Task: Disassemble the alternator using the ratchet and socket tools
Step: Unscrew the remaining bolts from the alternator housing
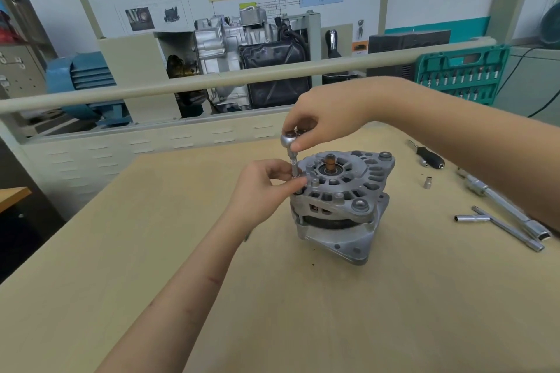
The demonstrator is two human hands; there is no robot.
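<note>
Head view. Grey cast-aluminium alternator (339,206) standing near the middle of the pale wooden tabletop (151,266), shaft axis upright, copper-coloured slip-ring end (329,165) pointing up, broad mounting flange down on the wood. Silver ratchet with round head (288,140) above the alternator's left rim, its slim knurled extension and socket (294,167) running straight down, long axis vertical, onto a bolt at the edge of the housing. Right hand (324,126) over the alternator, fingers curled about the ratchet head, thumb against its side. Left hand (262,188) just left of the alternator, thumb and fingertips pinching the lower part of the extension close to the socket.

Right of the alternator, on the wood: a small loose silver socket (427,182); farther right a black-handled driver (428,156); a long chrome T-handle wrench (503,227) lying diagonally; a second chrome bar wrench (497,200) beside it, partly under the right forearm.

Behind and right of the alternator, a green plastic tool case (463,73) standing open, rows of bits seated in its moulded slots; exact kinds too small to tell. Behind the alternator, beyond a beige rail, a cutaway gearbox display (251,54) and a blue electric motor (81,82).
</note>
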